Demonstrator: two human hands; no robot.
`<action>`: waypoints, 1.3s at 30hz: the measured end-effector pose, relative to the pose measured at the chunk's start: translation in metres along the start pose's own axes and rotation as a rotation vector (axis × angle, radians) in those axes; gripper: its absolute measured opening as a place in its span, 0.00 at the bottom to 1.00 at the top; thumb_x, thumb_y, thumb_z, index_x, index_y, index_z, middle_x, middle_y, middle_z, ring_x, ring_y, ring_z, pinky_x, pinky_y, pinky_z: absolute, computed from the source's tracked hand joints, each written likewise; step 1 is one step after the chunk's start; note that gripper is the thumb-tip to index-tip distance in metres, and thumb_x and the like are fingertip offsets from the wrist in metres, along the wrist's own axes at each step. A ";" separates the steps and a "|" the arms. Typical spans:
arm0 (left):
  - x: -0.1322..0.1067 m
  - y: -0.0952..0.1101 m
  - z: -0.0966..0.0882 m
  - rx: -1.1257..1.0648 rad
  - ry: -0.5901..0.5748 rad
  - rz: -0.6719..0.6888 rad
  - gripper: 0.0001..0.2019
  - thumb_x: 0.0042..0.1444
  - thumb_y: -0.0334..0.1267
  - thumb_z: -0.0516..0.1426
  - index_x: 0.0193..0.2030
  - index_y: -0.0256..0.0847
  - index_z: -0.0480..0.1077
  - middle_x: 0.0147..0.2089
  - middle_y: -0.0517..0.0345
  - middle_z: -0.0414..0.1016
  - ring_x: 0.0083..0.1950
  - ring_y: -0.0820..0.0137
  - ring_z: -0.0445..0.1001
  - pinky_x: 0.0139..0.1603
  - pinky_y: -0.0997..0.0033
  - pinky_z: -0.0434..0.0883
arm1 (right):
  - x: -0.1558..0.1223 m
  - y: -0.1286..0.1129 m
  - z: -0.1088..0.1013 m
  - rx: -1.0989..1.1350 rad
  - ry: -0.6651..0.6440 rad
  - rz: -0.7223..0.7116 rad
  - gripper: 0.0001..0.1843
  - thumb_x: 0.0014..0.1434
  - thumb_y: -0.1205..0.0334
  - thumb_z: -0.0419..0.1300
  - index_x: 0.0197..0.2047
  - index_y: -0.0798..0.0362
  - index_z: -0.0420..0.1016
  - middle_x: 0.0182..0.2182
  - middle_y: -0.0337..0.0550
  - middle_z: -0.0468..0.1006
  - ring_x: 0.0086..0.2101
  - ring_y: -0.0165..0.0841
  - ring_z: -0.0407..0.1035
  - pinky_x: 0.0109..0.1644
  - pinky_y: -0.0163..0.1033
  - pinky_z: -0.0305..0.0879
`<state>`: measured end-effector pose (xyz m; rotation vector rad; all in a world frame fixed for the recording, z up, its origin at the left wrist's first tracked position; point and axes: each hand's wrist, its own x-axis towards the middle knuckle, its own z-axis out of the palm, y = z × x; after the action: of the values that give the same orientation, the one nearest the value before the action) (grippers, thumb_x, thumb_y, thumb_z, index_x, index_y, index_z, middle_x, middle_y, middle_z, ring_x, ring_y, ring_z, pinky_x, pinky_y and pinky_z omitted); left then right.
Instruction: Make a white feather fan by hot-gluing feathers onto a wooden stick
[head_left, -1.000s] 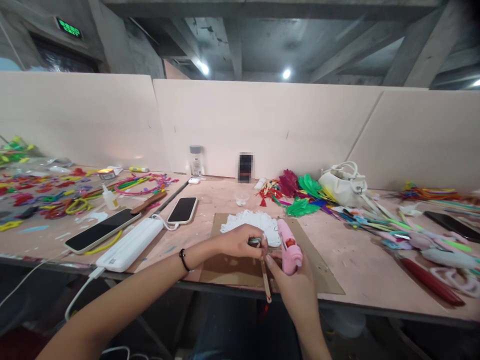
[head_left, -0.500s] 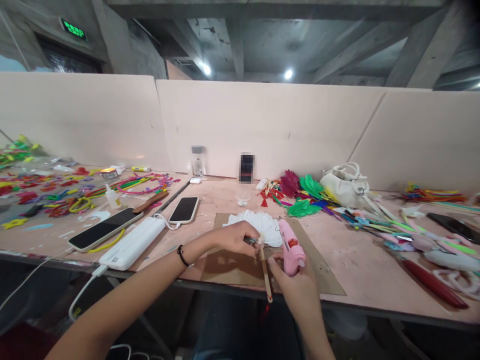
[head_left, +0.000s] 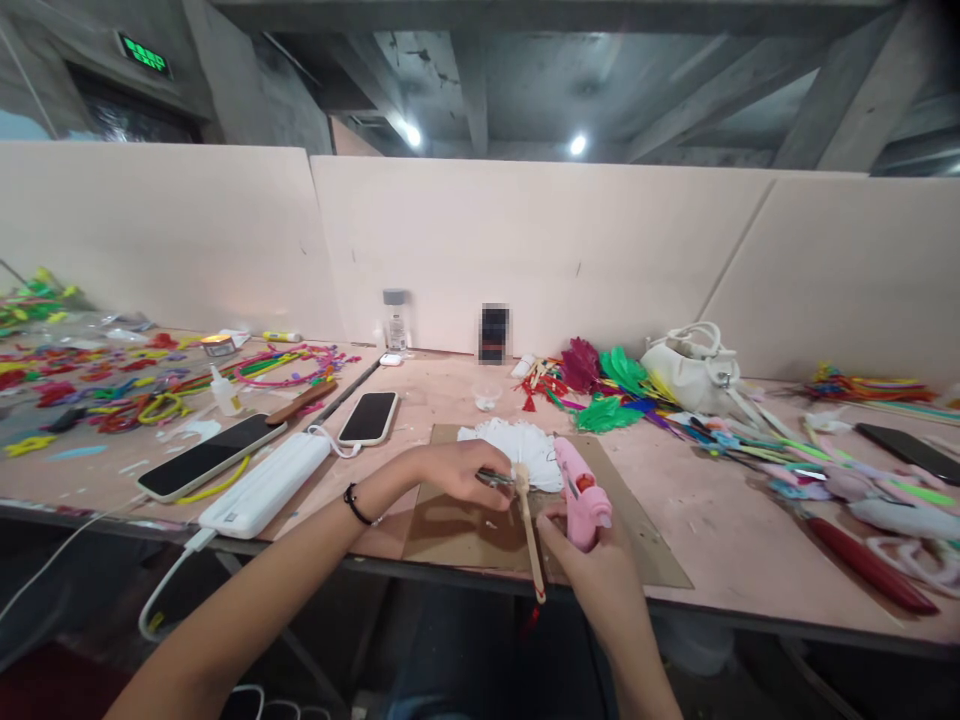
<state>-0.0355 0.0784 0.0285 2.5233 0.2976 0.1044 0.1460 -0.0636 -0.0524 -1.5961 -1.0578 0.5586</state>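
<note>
A white, pleated fan-like piece (head_left: 502, 440) lies on a brown cardboard sheet (head_left: 442, 530). Its wooden stick handle (head_left: 533, 550) points towards me, with a red tassel hanging past the table edge. My left hand (head_left: 461, 470) is curled beside the top of the stick, its fingers closed round a small shiny metallic item (head_left: 495, 478) whose kind I cannot make out. A pink hot glue gun (head_left: 581, 500) is gripped in my right hand (head_left: 592, 560), just right of the stick, its nozzle pointing away from me near the fan's right edge.
On the left are a white power bank (head_left: 266, 485), a phone (head_left: 367, 418), another phone (head_left: 210, 460) and a small glue bottle (head_left: 223, 392). To the right lie coloured feathers (head_left: 611, 390), a white handbag (head_left: 690, 365), pipe cleaners and a red-handled tool (head_left: 870, 565).
My left hand has drawn slightly left, off the top of the stick, showing more of the join with the fan. My right hand and the glue gun have barely moved.
</note>
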 end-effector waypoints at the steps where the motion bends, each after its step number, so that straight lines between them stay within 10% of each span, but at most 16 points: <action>1: 0.000 0.001 0.000 0.002 0.019 0.015 0.08 0.64 0.37 0.59 0.43 0.39 0.79 0.40 0.55 0.80 0.41 0.69 0.75 0.44 0.75 0.68 | 0.001 0.002 0.000 0.020 -0.009 -0.014 0.19 0.49 0.45 0.64 0.38 0.50 0.77 0.38 0.45 0.80 0.39 0.44 0.74 0.42 0.42 0.67; 29: 0.010 0.011 0.016 -0.049 0.197 0.205 0.11 0.64 0.44 0.61 0.44 0.41 0.83 0.40 0.47 0.81 0.44 0.65 0.75 0.49 0.68 0.68 | 0.005 0.011 0.002 0.148 -0.003 -0.136 0.26 0.52 0.44 0.68 0.47 0.54 0.78 0.44 0.53 0.82 0.47 0.51 0.76 0.54 0.53 0.70; 39: 0.011 0.013 0.017 -0.055 0.207 0.211 0.11 0.66 0.43 0.60 0.42 0.41 0.83 0.40 0.48 0.82 0.44 0.65 0.77 0.50 0.69 0.69 | 0.007 0.014 0.000 0.156 -0.042 -0.108 0.22 0.51 0.44 0.69 0.40 0.54 0.80 0.32 0.47 0.82 0.36 0.47 0.77 0.44 0.48 0.73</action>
<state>-0.0200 0.0615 0.0217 2.4852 0.1062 0.4522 0.1538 -0.0576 -0.0641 -1.3881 -1.0980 0.5895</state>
